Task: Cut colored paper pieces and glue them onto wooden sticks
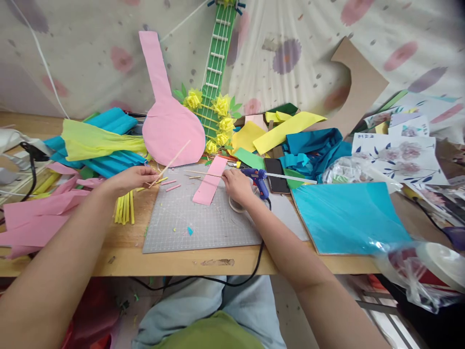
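My left hand (135, 177) pinches the lower end of a thin wooden stick (174, 159), which slants up to the right over the cutting mat's back edge. A second thin stick (203, 173) points left from the fingertips of my right hand (235, 184), which are closed on it. Under that stick lies a pink paper strip (209, 186) on the grey cutting mat (203, 237). A blue glue gun (258, 180) with a long white glue stick (290, 178) rests just right of my right hand. Short pink rolls (173, 188) and yellow rolls (125, 208) lie near my left hand.
Behind the mat lean a pink lute-shaped piece (174, 131) and a green stringed model (217, 68) with yellow flowers. A phone (278, 177) and a blue board (352, 218) are at right. Crepe paper (103, 140) piles up left. A black cord (259, 254) hangs over the front edge.
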The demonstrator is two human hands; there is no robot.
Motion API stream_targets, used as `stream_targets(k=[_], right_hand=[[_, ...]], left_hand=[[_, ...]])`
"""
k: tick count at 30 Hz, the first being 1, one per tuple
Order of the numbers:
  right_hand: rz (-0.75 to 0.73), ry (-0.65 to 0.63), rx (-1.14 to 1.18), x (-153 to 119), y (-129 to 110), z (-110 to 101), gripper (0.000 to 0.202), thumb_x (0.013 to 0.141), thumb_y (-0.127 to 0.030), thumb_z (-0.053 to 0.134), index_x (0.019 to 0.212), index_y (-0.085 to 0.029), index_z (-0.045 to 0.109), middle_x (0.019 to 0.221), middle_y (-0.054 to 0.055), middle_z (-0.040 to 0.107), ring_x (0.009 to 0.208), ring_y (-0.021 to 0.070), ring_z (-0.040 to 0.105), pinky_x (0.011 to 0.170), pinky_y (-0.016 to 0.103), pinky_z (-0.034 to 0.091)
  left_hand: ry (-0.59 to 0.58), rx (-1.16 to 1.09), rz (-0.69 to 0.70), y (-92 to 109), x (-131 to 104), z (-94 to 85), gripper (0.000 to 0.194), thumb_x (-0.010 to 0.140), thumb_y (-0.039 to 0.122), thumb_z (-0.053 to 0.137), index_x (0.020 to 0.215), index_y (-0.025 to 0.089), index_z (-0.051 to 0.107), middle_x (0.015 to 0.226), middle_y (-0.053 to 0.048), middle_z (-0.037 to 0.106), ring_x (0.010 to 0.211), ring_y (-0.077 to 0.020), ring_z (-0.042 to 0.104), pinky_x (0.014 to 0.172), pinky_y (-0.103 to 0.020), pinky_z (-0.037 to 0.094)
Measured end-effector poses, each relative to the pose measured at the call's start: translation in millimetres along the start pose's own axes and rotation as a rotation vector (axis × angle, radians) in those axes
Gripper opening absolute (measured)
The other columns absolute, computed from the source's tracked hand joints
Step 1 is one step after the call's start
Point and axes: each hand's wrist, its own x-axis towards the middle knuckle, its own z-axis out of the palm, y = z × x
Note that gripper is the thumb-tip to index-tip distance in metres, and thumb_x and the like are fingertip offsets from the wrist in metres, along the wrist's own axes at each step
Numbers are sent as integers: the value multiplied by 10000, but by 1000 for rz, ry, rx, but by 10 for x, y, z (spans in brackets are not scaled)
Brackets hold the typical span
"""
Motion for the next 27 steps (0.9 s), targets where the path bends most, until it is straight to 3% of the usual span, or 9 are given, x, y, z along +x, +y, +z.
stream_targets(k=[3, 6, 10, 13, 16, 21, 23, 26, 27], right_hand=[[-79, -39, 31, 284, -92, 100, 268, 887, -305, 355, 969, -171, 573, 949, 95, 591, 894, 208, 496, 758, 299, 344], [-79, -78, 73, 514, -150, 222, 252, 863, -279, 409, 1011, -168, 580, 1006, 106, 580, 960, 212, 478, 823, 317, 343], [-10, -29, 113, 560, -136, 289, 308, 813, -257, 485, 1088, -137, 558, 1073, 140, 556, 1050, 242, 441, 891, 354, 330], [41, 32, 245, 431, -131, 231, 243, 798, -244, 501, 1000, -145, 595, 1033, 125, 577, 1023, 236, 464, 891, 368, 342], [155, -50, 642, 307, -218, 131, 178, 796, -295, 509, 873, -161, 598, 894, 68, 614, 847, 168, 543, 786, 319, 414], [454, -225, 1425, 269, -476, 55, 171, 789, -326, 526, 767, -157, 516, 642, -20, 567, 490, 50, 503, 500, 190, 416], [596, -201, 1522, 276, -529, 81, 155, 792, -258, 528, 691, -152, 479, 575, -35, 537, 444, 38, 488, 452, 166, 395], [716, -160, 1559, 261, -535, 159, 172, 803, -231, 519, 663, -154, 455, 539, -38, 537, 420, 39, 495, 426, 160, 393], [730, -150, 1561, 248, -527, 187, 181, 804, -239, 519, 660, -157, 448, 528, -41, 535, 412, 40, 495, 418, 159, 389]], left_hand=[[-171, -127, -32, 69, 2, 152, 218, 639, 308, 678, 754, 132, 621, 732, -19, 597, 652, -107, 511, 573, -209, 396], [-213, -268, -43, 90, 42, 333, 266, 596, 337, 707, 765, 145, 634, 760, -42, 619, 669, -126, 542, 601, -246, 433], [-161, -392, -12, 17, 95, 493, 280, 545, 330, 736, 717, 139, 626, 712, -37, 608, 651, -122, 548, 615, -258, 443], [-91, -397, 41, -53, 123, 529, 277, 543, 314, 730, 723, 142, 608, 696, -18, 594, 661, -118, 550, 633, -252, 435], [-99, -278, 128, -39, 136, 577, 263, 577, 311, 698, 764, 152, 604, 705, -2, 584, 642, -102, 527, 613, -232, 409], [-316, -17, 241, 93, 149, 712, 244, 621, 341, 652, 770, 157, 596, 691, 5, 571, 608, -101, 492, 587, -229, 385], [-218, 43, 249, 85, 157, 704, 257, 683, 396, 580, 794, 165, 593, 709, -7, 577, 630, -119, 506, 591, -239, 389], [145, 266, 227, -20, 164, 613, 263, 711, 431, 526, 766, 181, 588, 717, -29, 586, 693, -161, 529, 606, -257, 385], [205, 393, 224, -68, 165, 582, 252, 685, 431, 559, 740, 187, 590, 715, -36, 590, 706, -176, 531, 609, -263, 378]])
